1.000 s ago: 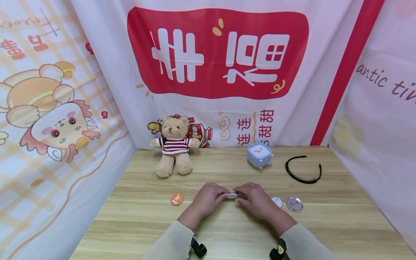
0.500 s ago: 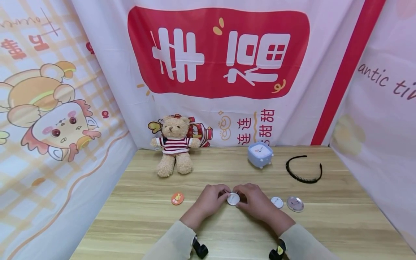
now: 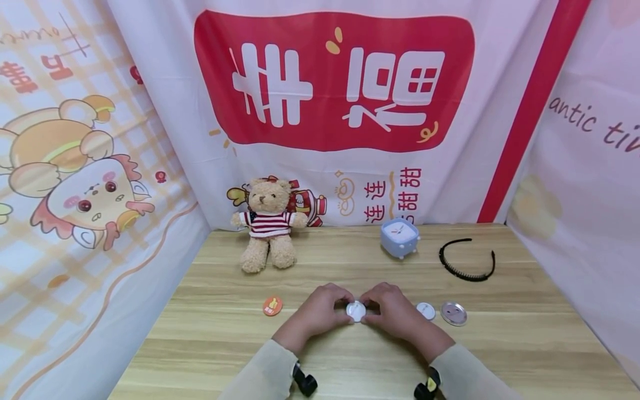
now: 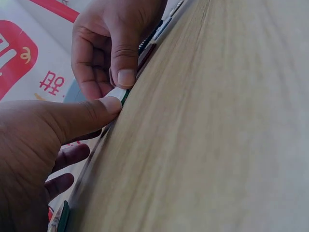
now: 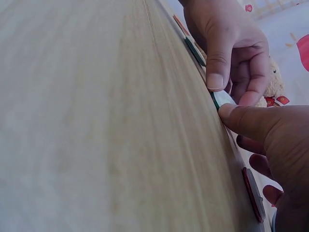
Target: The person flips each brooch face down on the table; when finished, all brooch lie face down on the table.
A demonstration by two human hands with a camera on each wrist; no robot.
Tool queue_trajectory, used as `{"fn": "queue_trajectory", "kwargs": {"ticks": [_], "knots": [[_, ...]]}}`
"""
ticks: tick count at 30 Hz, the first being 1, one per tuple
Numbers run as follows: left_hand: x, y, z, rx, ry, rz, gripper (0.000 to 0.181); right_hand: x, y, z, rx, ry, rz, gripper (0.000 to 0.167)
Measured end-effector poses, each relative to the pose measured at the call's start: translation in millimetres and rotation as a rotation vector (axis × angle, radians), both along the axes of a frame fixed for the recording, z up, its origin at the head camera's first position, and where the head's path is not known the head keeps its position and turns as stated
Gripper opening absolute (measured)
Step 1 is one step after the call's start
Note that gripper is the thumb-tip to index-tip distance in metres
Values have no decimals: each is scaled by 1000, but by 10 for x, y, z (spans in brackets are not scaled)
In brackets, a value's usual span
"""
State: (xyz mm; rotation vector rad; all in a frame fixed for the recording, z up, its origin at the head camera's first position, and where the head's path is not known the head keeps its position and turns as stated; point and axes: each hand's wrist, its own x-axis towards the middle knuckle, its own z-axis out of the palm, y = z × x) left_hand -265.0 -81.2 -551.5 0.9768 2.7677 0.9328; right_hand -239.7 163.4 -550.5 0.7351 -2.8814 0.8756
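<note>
In the head view both hands meet over the front middle of the table. Between them lies a small round pin badge (image 3: pixel 356 311), its whitish back face up. My left hand (image 3: pixel 322 311) pinches its left edge with thumb and fingers. The opposite edge is pinched by my right hand (image 3: pixel 392 312). Seen from the right wrist, the badge (image 5: pixel 223 99) shows a dark green rim at the tabletop, between the two thumbs. Close to the right hand is another badge (image 3: pixel 426 311), back up, and beside it a larger silvery badge (image 3: pixel 454 314). An orange badge (image 3: pixel 272 306) lies left of the left hand.
A teddy bear (image 3: pixel 270 225) in a striped shirt sits at the back left of the wooden table (image 3: pixel 345 361). A blue clock (image 3: pixel 400 239) and a black headband (image 3: pixel 467 275) stand and lie at the back right. Printed cloth (image 3: pixel 330 83) hangs behind.
The badge has turned from edge-on to lying with its back face up, and has come slightly nearer the front edge. Both hands keep hold of it; the other things stay put.
</note>
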Motion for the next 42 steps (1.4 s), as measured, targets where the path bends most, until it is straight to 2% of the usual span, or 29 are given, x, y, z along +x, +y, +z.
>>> {"fn": "queue_trajectory", "kwargs": {"ticks": [8,14,26,31,35,39,42], "knots": [[-15,-10,13,-56,59,-44,35,1,26,4,3,3,29,30],[4,-1,36,-83,73,-32,33,4,36,1,10,-18,31,29],[-8,-13,11,-89,89,-17,30,3,32,5,6,-64,20,32],[3,-7,25,-80,78,-11,29,6,34,6,3,-64,18,32],[10,-38,46,-42,34,1,32,13,28,5,-1,-65,18,33],[15,-154,108,-6,-23,52,42,21,27,5,0,-60,17,34],[10,-292,144,-2,-40,84,47,22,34,4,6,-47,15,34]]}}
